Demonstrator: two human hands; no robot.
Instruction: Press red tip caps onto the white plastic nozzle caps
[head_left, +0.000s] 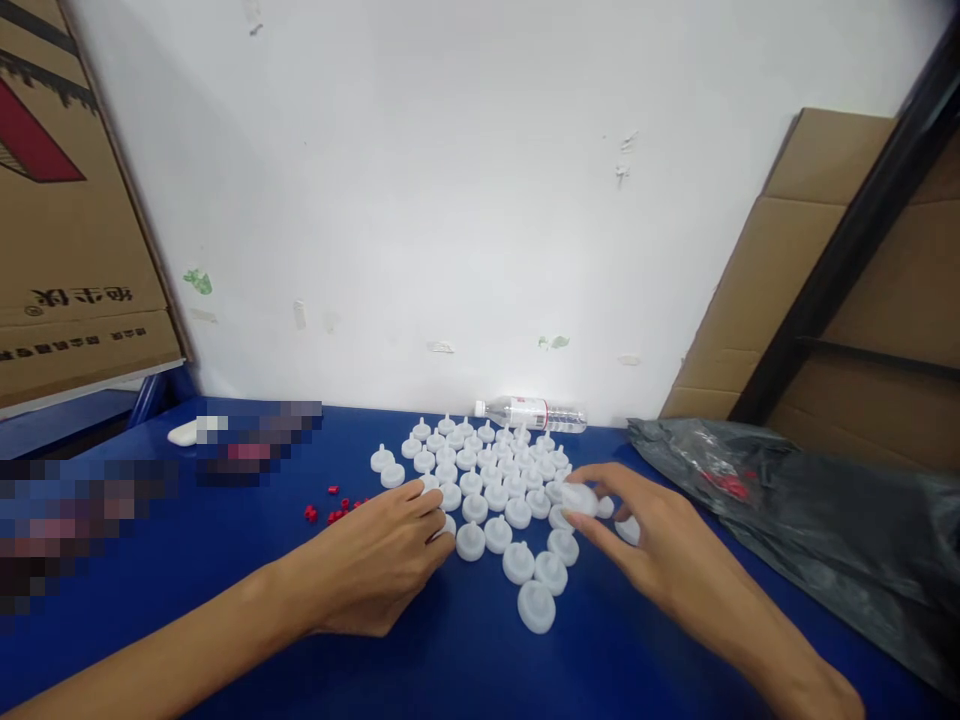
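Many white translucent nozzle caps, most with the spout pointing up, stand close together on the blue table. My right hand is at the right side of the group, with a white nozzle cap between its thumb and fingers. At the left side, my left hand is closed, its fingers curled beside a partly hidden cap. Whatever its fingertips hold is hidden from view. Small red plastic pieces lie scattered just beyond my left wrist.
A clear plastic bottle lies against the white wall behind the caps. A dark plastic bag with red pieces on it covers the right side. Cardboard leans at right, and a large carton stands at left. A white object lies back left.
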